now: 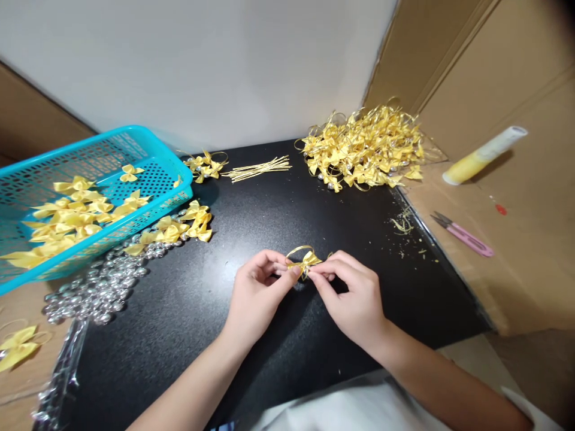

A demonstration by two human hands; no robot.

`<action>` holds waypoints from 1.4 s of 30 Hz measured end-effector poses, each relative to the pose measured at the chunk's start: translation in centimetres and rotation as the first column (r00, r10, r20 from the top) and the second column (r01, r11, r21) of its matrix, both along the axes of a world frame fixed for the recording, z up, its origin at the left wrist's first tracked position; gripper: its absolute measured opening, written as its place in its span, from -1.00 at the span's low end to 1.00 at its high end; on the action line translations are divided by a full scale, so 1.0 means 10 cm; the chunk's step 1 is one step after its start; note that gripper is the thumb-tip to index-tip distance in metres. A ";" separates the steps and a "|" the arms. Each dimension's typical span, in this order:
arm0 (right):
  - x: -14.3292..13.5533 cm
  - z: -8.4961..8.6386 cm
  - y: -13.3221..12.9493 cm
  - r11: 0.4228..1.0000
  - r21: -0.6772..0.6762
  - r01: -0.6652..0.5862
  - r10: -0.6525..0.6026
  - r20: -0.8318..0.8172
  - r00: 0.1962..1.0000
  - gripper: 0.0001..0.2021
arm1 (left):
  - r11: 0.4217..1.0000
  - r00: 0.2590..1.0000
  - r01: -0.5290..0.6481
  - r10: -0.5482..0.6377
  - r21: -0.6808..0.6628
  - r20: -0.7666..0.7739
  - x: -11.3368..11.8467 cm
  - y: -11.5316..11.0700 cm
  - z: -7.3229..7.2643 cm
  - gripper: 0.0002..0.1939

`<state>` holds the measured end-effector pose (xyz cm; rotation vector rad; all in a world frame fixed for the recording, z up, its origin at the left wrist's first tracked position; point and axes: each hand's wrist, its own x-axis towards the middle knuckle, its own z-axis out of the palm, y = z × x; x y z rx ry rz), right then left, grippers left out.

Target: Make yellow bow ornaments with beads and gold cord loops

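Note:
Over the front middle of the black table (188, 311), my left hand (263, 287) and my right hand (353, 290) pinch a small yellow ribbon bow (309, 260) from both sides. A thin gold loop (300, 248) stands up behind the bow. The left thumb and fingers close on the bow's left side. My right thumb and index finger meet at its lower right. What sits under the fingertips is too small to make out. Further back, gold ties (258, 170) lie in a loose bundle.
At the left, a turquoise basket (168, 157) holds yellow bows, with silver beads (101, 290) and more bows (197, 221) beside it. A heap of finished-looking looped bows (366, 146) lies at the back right. Pink snips (469, 239) and a yellow-white tube (483, 157) rest on cardboard at right.

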<state>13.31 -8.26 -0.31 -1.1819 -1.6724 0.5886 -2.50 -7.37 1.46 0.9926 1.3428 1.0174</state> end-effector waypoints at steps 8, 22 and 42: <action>-0.01 -0.02 -0.01 0.998 -0.055 0.021 -0.021 -0.006 1.000 -0.86 | 1.000 0.999 0.019 -0.020 -0.015 -0.039 0.00 -0.03 -0.04 -0.81; -0.03 -0.02 -0.01 0.998 -0.055 0.018 -0.020 -0.048 0.999 -0.89 | 0.999 0.994 0.023 -0.020 0.022 -0.108 0.01 -0.06 -0.07 -0.84; -0.02 -0.01 -0.01 0.986 -0.164 0.006 -0.011 -0.034 0.999 -0.88 | 0.998 0.994 0.023 -0.016 0.067 -0.104 0.02 -0.07 -0.08 -0.87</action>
